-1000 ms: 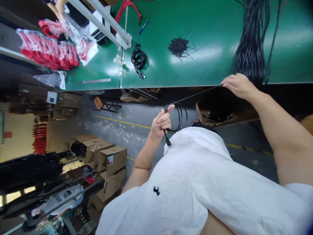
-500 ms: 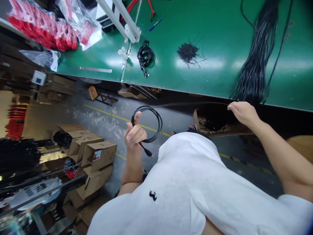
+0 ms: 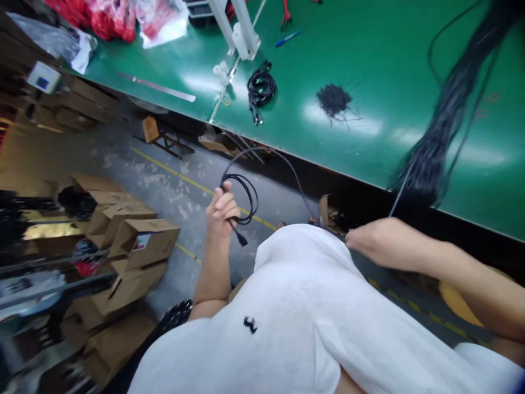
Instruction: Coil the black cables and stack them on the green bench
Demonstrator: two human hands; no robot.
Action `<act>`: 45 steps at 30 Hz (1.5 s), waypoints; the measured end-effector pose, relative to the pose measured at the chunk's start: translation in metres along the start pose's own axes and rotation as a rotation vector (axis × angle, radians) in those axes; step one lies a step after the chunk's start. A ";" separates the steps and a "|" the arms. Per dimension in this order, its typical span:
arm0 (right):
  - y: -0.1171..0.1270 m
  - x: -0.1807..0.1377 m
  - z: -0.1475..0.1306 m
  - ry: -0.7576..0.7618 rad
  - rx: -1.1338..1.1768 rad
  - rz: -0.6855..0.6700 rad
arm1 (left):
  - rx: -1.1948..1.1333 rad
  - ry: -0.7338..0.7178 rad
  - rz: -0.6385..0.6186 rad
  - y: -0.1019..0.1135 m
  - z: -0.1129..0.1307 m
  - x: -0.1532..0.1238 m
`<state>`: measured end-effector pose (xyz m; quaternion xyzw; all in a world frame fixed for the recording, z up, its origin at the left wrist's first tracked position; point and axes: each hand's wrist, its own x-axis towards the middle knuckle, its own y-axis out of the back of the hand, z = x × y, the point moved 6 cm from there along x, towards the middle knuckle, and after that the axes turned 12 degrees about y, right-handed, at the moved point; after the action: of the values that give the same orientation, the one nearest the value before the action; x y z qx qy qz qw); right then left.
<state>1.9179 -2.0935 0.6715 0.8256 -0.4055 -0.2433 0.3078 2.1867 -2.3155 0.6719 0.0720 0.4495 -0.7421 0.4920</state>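
My left hand (image 3: 223, 210) is closed around a partly coiled black cable (image 3: 255, 200). One plug end hangs below its fingers. From the coil, a loose stretch of the same cable arcs over to my right hand (image 3: 371, 243), which pinches it in front of the white shirt. A further length of cable rises from behind my right hand toward the bench. On the green bench (image 3: 361, 148) lies a long bundle of black cables (image 3: 430, 158), its near end at the edge. A tied coil of black cable (image 3: 261, 90) and a pile of short black ties (image 3: 334, 101) lie farther left.
A blue pen (image 3: 287, 39) and a white stand (image 3: 243, 41) are on the bench, with a flat metal strip (image 3: 164, 90) and bagged red items (image 3: 110, 22) at the left. Open cardboard boxes (image 3: 143, 241) and a wooden stool (image 3: 151, 129) stand on the floor.
My right hand has moved left and down toward my body, still pinching the cable. The stretch between my hands went from taut to a slack arc. The camera view has turned slightly.
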 end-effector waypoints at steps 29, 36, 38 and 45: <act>-0.033 -0.040 0.196 -0.591 -0.227 0.304 | 0.116 0.269 -0.006 -0.007 -0.027 -0.005; -0.077 0.030 0.005 0.168 -0.064 0.233 | 0.344 0.223 -0.077 -0.007 -0.026 0.006; -0.051 0.056 -0.035 0.342 -0.078 0.372 | 0.492 0.322 -0.164 -0.012 -0.051 0.014; 0.021 0.086 -0.008 0.169 -0.106 0.435 | 0.630 0.698 -0.535 -0.031 -0.124 -0.008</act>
<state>1.9597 -2.1719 0.6785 0.7191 -0.5331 -0.1221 0.4286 2.1248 -2.2154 0.6221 0.3414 0.3444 -0.8724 0.0620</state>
